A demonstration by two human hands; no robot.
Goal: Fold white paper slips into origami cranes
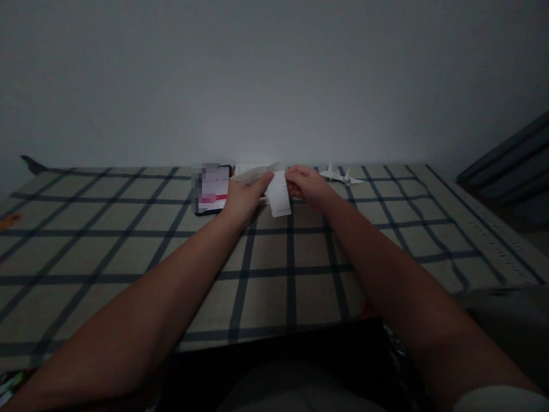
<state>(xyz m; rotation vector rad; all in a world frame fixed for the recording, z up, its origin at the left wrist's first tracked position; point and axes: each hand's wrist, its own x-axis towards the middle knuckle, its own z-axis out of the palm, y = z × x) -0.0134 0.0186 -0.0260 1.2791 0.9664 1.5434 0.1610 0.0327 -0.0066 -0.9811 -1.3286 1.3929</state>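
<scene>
Both hands are at the far side of the table, over a white printed sheet of paper (pixel 279 197), which is bent with one flap hanging down. My left hand (pixel 246 191) is closed on the paper, its thumb pressed on top. At the sheet's right edge, the fingers of my right hand (pixel 302 178) are curled in a pinch on the paper; their tips are partly hidden. Just left of my left hand lies a phone (pixel 214 189) with a lit screen, partly blurred out. Two folded paper cranes (pixel 341 175) sit right of my right hand.
A checked cloth (pixel 268 252) covers the table, which meets a plain wall (pixel 274 80) at the back. More white paper (pixel 249 167) lies behind my left hand. An orange object (pixel 9 221) is at the left edge, and dark folded fabric (pixel 510 166) hangs at the right.
</scene>
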